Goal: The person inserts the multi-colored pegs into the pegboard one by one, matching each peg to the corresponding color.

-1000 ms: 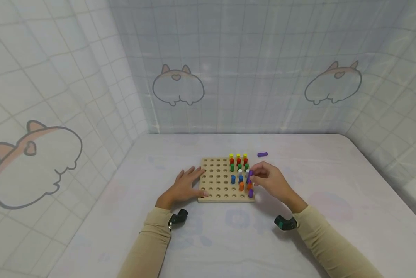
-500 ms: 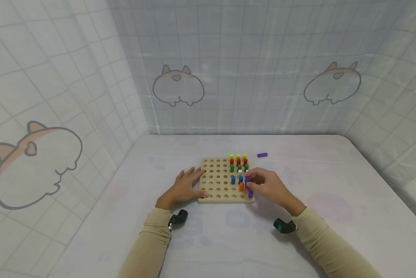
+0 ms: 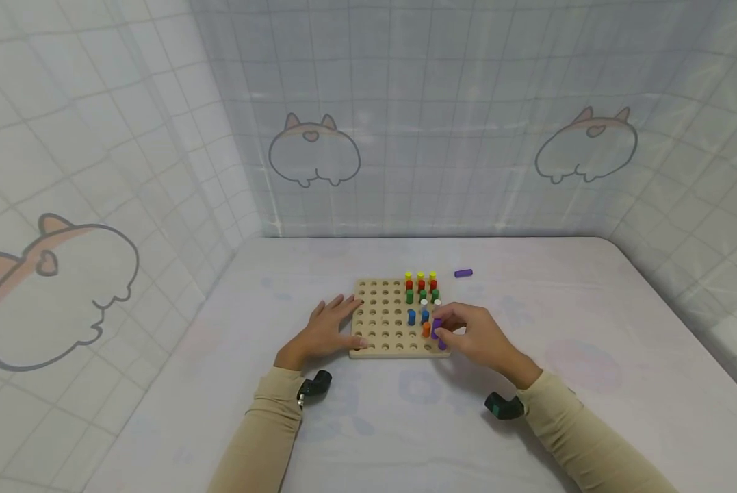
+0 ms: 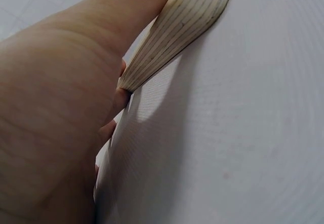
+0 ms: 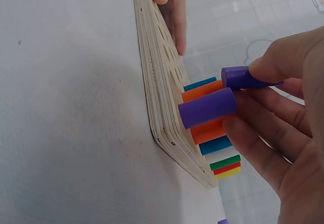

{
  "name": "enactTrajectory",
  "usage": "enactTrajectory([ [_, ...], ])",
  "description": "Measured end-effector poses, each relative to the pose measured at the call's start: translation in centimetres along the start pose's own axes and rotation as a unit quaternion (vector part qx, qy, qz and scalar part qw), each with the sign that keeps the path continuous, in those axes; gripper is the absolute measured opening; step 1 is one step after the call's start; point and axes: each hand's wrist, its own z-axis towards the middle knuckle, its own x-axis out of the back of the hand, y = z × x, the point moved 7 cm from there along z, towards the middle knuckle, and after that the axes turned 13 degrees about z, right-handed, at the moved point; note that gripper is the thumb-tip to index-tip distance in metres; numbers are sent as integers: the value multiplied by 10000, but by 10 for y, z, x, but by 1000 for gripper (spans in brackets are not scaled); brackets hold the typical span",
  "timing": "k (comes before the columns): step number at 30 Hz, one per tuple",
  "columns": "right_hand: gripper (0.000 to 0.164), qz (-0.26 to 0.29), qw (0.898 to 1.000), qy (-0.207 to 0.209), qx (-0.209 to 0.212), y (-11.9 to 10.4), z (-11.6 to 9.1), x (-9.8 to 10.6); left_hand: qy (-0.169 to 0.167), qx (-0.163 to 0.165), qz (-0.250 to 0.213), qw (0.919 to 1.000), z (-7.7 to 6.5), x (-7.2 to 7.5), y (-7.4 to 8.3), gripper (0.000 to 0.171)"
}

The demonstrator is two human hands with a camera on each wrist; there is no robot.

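Observation:
My right hand (image 3: pixel 475 335) pinches a purple peg (image 5: pixel 243 77) between thumb and fingers, above the near right corner of a wooden pegboard (image 3: pixel 399 355). In the right wrist view the held peg is clear of the holes. Another purple peg (image 5: pixel 208 108) stands upright in the corner hole, right beside my fingers. Orange pegs (image 3: pixel 426 330), blue pegs (image 3: pixel 412 318), white, green, red and yellow pegs stand in rows behind it. My left hand (image 3: pixel 325 330) rests spread out on the board's left edge, thumb at the near corner. In the left wrist view its fingertips are mostly hidden.
A loose purple peg (image 3: pixel 463 273) lies on the table (image 3: pixel 565 294) beyond the board's far right corner. The board's left part shows bare holes. Tiled-pattern curtains (image 3: pixel 442 171) with cartoon animal prints close off the back and sides.
My right hand has come nearer to me and slightly left with the purple peg, from beside the white and blue rows to the near right corner. My left hand has stayed in place.

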Motion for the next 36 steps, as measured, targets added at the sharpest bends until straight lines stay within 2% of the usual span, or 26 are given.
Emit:
enactTrajectory([
  [9,18,-206,9995,18,241,-1,1,-3,20,-9,13,10000,3,-2,-3,102],
  [21,18,-437,9983,-369,102,0,-1,-12,18,-17,11,10000,1,-2,-2,101],
  [28,21,-584,9966,-560,181,2,0,-17,-98,140,-117,9998,-1,0,-1,103],
  [36,19,-821,9944,-616,249,3,1,-21,-42,138,-106,9998,1,1,0,103],
])
